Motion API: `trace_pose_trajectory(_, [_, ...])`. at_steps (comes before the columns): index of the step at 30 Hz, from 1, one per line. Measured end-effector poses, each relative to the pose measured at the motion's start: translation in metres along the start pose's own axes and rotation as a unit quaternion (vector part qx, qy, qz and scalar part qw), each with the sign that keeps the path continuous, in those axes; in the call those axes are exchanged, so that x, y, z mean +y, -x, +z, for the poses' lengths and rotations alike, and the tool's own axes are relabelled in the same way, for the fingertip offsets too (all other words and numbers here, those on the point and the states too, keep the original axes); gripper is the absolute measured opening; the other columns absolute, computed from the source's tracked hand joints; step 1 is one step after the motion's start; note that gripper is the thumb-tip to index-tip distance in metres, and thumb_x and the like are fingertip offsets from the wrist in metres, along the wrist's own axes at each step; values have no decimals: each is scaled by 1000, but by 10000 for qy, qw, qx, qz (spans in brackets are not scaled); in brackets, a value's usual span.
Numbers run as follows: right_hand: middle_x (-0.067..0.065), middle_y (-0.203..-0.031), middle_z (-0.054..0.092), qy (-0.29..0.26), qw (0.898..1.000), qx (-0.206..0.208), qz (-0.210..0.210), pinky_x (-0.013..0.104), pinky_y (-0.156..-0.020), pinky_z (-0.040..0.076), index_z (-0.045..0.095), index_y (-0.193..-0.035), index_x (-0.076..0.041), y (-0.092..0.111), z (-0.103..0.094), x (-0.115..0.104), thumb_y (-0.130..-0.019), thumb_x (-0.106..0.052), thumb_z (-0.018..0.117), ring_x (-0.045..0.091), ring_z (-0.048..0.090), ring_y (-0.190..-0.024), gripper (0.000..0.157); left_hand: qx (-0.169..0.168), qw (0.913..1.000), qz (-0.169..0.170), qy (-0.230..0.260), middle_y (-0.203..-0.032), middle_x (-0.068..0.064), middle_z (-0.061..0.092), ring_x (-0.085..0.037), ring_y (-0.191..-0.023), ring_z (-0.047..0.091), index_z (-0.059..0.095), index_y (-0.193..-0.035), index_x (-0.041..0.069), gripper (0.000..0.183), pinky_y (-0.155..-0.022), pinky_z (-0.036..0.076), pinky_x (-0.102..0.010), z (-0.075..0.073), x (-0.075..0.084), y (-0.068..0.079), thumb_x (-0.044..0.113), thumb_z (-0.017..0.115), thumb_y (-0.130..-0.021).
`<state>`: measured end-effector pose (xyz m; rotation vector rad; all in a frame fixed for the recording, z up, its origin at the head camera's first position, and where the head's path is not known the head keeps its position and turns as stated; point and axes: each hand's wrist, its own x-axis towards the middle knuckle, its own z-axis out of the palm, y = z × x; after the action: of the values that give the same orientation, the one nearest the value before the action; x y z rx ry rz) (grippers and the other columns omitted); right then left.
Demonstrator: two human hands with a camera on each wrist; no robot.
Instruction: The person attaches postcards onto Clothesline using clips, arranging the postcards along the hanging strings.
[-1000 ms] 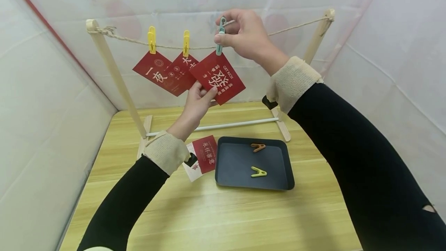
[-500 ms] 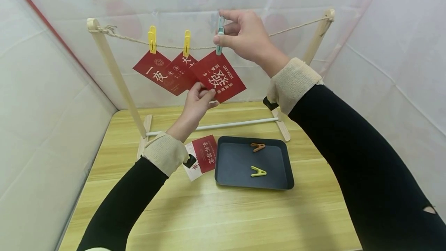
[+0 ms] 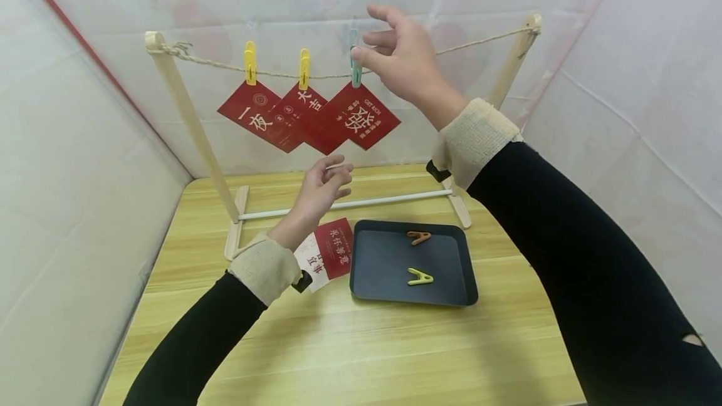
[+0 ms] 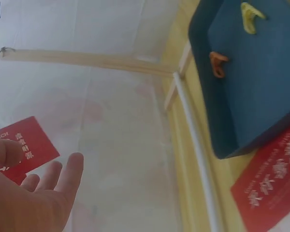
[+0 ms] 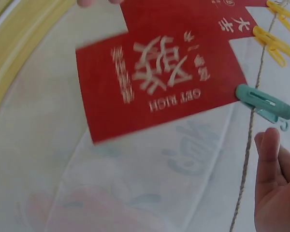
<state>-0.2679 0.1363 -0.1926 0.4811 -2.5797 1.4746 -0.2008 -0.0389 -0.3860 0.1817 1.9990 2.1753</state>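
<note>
A red card [image 3: 361, 105] with "GET RICH" lettering hangs by one corner from the twine [image 3: 479, 42], clipped by a teal clothespin [image 5: 263, 100]. My right hand [image 3: 408, 61] is just beside that clothespin, fingers spread; the right wrist view shows a gap between fingertips and clip. Below the cards hovers my left hand [image 3: 318, 190], fingers loosely bent and holding nothing. To the left, two more red cards, the nearer one [image 3: 296, 121] and the outermost one [image 3: 239, 102], hang from yellow clothespins [image 3: 304, 69], overlapping each other like a fan.
A dark tray [image 3: 359, 268] on the wooden table [image 3: 361, 356] holds an orange clothespin [image 3: 419, 237] and a yellow-green clothespin [image 3: 420, 277]. Red-and-white cards [image 3: 335, 249] lie left of it. Wooden posts [image 3: 192, 130] carry the twine, joined low by a white rod [image 3: 389, 202].
My left hand has let go of the "GET RICH" card and dropped lower. My right hand has released the teal clothespin and drawn slightly right. The card now hangs from the twine by the clip.
</note>
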Motion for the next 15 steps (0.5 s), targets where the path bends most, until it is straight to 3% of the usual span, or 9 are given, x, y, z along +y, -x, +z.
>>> trace_pose_trajectory(3, [1, -145, 56, -84, 9996, 271, 30, 30, -108, 46, 38, -152, -30, 3, -4, 4, -93, -31, 70, 13, 58, -126, 67, -64, 9998, -17, -189, -144, -16, 54, -27, -125, 57, 40, -147, 9, 46, -100, 53, -41, -3, -10, 8, 17, 54, -104])
trace_pose_trajectory(6, [-1, -141, 60, 44, 9965, 812, -190, 27, -104, 48, 41, -150, -28, 9, -10, 13, -94, -28, 67, 11, 62, -120, 62, -194, 9987, 63, -465, -142, -17, 56, -27, -124, 58, 40, -147, 8, 47, -100, 53, -42, -9, -22, 21, 17, 54, -104])
trace_pose_trajectory(11, [-3, -130, 67, 402, 9774, 1901, -830, 21, -84, 54, 54, -140, -20, 32, -21, 39, -93, -17, 62, 9, 65, -110, 48, -478, 9924, 230, -1114, -137, -18, 59, -31, -125, 59, 42, -145, 7, 46, -101, 52, -42, -26, -49, 51, 16, 56, -103])
trace_pose_trajectory(15, [-4, -127, 67, 556, 9692, 2164, -1036, 21, -74, 51, 57, -134, -16, 61, -28, 74, -91, -7, 61, 11, 63, -109, 44, -420, 9848, 353, -1646, -135, -19, 61, -37, -124, 58, 47, -141, 6, 43, -100, 52, -45, -45, -71, 74, 16, 59, -101])
